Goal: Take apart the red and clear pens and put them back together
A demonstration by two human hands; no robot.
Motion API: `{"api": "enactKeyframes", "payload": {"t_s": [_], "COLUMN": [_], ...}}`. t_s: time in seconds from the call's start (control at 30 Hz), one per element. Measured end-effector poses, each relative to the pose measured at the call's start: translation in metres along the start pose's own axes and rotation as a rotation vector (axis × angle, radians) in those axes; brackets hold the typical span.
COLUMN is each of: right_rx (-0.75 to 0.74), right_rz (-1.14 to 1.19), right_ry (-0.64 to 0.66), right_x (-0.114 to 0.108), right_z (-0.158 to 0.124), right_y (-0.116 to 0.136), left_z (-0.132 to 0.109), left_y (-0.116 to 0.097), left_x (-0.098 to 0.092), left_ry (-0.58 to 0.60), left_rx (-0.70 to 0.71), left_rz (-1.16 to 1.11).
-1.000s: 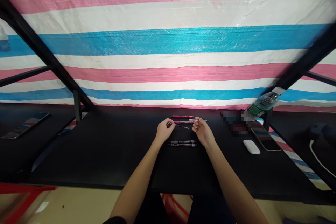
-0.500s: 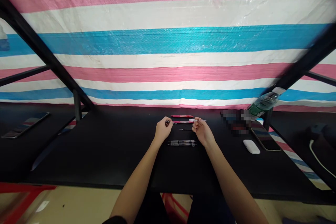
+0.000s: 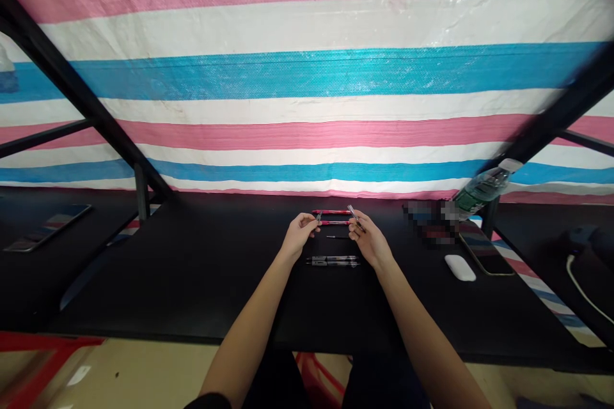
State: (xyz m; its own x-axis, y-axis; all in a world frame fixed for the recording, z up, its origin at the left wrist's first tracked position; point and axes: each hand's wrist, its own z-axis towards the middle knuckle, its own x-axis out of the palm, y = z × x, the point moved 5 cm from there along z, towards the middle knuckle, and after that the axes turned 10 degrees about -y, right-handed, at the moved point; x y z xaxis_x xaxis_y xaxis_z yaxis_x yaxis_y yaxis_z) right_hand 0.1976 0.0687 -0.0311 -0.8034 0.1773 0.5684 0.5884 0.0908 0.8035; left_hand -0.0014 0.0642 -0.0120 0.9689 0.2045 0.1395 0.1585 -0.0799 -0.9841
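Head view, looking down across a black table (image 3: 158, 281) at two bare forearms reaching in from the bottom edge. The left hand (image 3: 300, 236) and the right hand (image 3: 369, 241) face each other across a short gap, both curled rather than spread. The left hand pinches a small pen part (image 3: 318, 217) between thumb and forefinger, too small to tell which part. The right hand pinches a slim clear pen barrel (image 3: 355, 218) near its lower end, its far end tilting ahead and toward the left hand.

Just ahead of the gap between the hands, a red pen (image 3: 334, 222) lies with its long axis running side to side, its ends close to the fingers of each hand. A second red pen (image 3: 330, 211) lies parallel just beyond it. A thin dark refill (image 3: 337, 237) lies crosswise between the hands. Behind the hands, nearer the body, two black-and-clear pens (image 3: 332, 261) lie side by side, also crosswise, about equally near either wrist.

Well right of the right hand are a plastic water bottle (image 3: 482, 188), a white computer mouse (image 3: 459, 267) and a smartphone (image 3: 481, 254). Well left of the left hand lies a flat dark device (image 3: 48, 227). A striped tarpaulin (image 3: 307, 77) hangs ahead of the hands.
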Motion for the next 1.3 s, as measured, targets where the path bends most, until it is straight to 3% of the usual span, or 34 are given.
{"api": "enactKeyframes", "payload": {"t_s": [0.5, 0.73, 1.3], "right_rx": [0.068, 0.099, 0.029], "right_rz": [0.057, 0.078, -0.019], "right_ry": [0.025, -0.024, 0.019], "right_x": [0.0012, 0.0000, 0.0031], "right_z": [0.0005, 0.0009, -0.0020], "right_y": [-0.0012, -0.0013, 0.0000], "left_z": [0.0001, -0.0026, -0.0037], "left_y": [0.0101, 0.0059, 0.0037], "left_x": [0.0023, 0.0035, 0.0043], "left_ry": [0.052, 0.044, 0.049], "left_rx": [-0.177, -0.202, -0.219], "left_rz": [-0.173, -0.217, -0.235]}}
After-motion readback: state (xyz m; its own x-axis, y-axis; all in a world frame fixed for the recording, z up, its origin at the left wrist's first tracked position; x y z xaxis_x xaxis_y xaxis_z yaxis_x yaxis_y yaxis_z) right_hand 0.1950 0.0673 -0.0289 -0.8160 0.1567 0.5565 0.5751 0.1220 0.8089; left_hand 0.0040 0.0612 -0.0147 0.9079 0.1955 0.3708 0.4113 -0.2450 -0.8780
